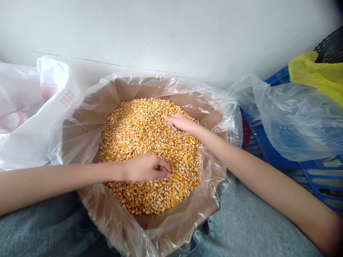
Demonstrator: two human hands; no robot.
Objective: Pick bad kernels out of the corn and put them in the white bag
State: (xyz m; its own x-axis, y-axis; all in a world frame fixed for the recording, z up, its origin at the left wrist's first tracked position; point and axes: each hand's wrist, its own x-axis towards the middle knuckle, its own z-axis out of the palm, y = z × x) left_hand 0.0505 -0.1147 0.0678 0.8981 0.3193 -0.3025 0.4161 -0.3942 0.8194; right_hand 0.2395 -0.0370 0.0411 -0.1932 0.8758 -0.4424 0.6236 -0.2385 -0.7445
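Note:
Loose yellow corn kernels [139,135] fill a cardboard box [214,110] lined with a clear plastic bag [112,214]. My left hand [148,167] is low over the near half of the corn, its thumb and fingers closed in a pinch. Whatever lies between those fingertips is too small to make out. Farther back and to the right, my right hand [182,123] rests at the surface of the kernels with its fingers curled under. Its thumb and index finger point left, and its palm side is partly hidden.
A white woven sack [32,132] with red print stands on the left. To the right is a blue plastic crate [273,142] with a clear bag [302,125] and a yellow bag [318,76] over it. Behind the box rises a white wall [166,35]. My legs in jeans flank the box.

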